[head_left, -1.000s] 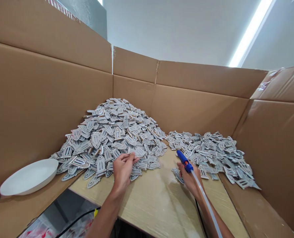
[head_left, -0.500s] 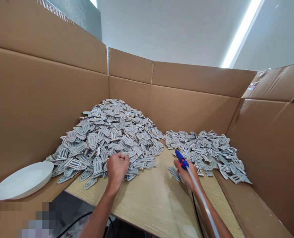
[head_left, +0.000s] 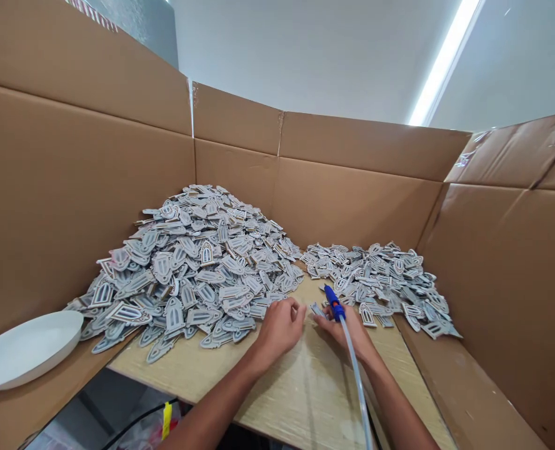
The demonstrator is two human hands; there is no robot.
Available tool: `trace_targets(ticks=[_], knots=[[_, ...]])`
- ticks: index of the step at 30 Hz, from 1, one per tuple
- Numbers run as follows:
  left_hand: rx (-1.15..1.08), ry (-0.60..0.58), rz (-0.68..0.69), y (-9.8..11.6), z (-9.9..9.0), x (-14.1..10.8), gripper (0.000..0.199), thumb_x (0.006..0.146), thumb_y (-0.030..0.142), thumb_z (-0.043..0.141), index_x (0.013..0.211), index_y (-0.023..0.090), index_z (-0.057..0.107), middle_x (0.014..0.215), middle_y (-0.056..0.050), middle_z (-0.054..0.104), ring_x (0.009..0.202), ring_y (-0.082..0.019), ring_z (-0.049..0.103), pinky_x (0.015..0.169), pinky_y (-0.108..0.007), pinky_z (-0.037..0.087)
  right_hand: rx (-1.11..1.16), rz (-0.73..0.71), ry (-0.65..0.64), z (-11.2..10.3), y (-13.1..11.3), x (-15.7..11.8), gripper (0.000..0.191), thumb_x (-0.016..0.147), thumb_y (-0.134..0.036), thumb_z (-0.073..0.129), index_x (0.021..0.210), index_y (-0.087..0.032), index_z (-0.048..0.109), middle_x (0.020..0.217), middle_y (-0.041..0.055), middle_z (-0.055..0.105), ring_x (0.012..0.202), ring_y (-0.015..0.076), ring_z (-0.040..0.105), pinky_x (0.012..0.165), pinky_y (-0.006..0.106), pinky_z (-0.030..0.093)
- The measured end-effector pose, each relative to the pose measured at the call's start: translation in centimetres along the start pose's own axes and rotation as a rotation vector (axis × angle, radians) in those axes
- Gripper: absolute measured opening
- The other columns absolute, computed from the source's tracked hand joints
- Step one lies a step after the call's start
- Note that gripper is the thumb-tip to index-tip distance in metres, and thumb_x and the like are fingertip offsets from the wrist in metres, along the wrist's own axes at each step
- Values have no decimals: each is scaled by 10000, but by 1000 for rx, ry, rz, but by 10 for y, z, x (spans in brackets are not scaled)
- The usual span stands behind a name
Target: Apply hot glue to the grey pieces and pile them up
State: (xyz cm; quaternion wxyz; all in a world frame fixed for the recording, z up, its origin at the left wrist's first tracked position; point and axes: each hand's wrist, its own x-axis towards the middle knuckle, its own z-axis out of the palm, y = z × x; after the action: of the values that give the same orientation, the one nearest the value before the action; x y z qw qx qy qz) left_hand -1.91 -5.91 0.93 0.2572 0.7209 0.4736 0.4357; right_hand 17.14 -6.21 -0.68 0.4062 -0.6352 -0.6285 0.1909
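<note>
The right hand (head_left: 344, 324) clamps the gun (head_left: 335, 303), with 1 piece (head_left: 317, 310) at its fingertips. The left hand (head_left: 280, 326), just beside, is curled; whether around anything, I cannot tell. The piece looks light, stiff, perhaps brittle: best pinched by its edges.

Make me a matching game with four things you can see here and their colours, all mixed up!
Things:
1. dish
2. tool in the right hand
3. cardboard walls
4. piled-up pieces

Colours:
A. brown
B. mostly grey
C. white
D. mostly blue

Right pairs: 1-C, 2-D, 3-A, 4-B
</note>
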Motion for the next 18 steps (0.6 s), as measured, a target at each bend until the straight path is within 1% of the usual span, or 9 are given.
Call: trace_targets(ticks=[3,5,6,9,12,14,16,18], knots=[[-245,-87,-137,3,19,21,175,842,342,616,782,178,618,586,-14,634,528,-167,573,535,-248,351,216,-32,28,3,-8,2,466,618,-581,764,767,-152,660,672,19,623,615,158,538,589,269,420],[-316,-109,-158,2,25,33,131,824,284,617,750,179,592,550,12,599,484,-144,537,509,-235,335,293,-25,-5,3,-13,2,487,620,-607,755,773,-153,669,677,29,624,619,163,542,572,268,415],[-303,-88,-140,2,25,38,118,808,247,616,717,181,578,542,20,582,479,-134,521,507,-231,325,307,-13,-42,1,-15,1,474,630,-604,744,765,-157,670,672,29,623,612,162,542,560,265,408],[-191,57,-67,-4,21,49,101,738,159,626,668,183,556,546,35,557,499,-118,499,526,-225,313,222,22,-176,-9,-12,-1,348,661,-511,712,680,-168,656,620,16,616,578,151,531,541,252,391],[-176,156,-46,-13,15,55,108,692,120,613,679,192,533,558,49,555,508,-114,514,536,-220,331,32,34,-277,-24,-8,-6,196,583,-336,741,621,-177,632,615,2,644,584,149,546,551,240,394],[-217,183,-60,-20,15,56,141,670,109,606,685,200,499,568,60,542,505,-110,525,527,-213,343,-51,35,-350,-31,-9,-11,179,532,-243,753,659,-184,641,641,-11,666,599,152,562,557,232,396],[-299,173,-105,-24,17,57,176,656,105,602,696,209,466,568,73,520,491,-109,541,502,-203,351,-86,40,-423,-34,-15,-16,208,508,-172,742,688,-189,640,644,-27,668,594,146,558,546,220,382],[-411,146,-164,-27,21,58,200,655,107,597,713,216,440,563,85,505,476,-115,568,473,-197,365,-116,49,-468,-33,-20,-18,218,503,-112,700,696,-189,633,642,-40,662,575,132,539,526,209,358]])
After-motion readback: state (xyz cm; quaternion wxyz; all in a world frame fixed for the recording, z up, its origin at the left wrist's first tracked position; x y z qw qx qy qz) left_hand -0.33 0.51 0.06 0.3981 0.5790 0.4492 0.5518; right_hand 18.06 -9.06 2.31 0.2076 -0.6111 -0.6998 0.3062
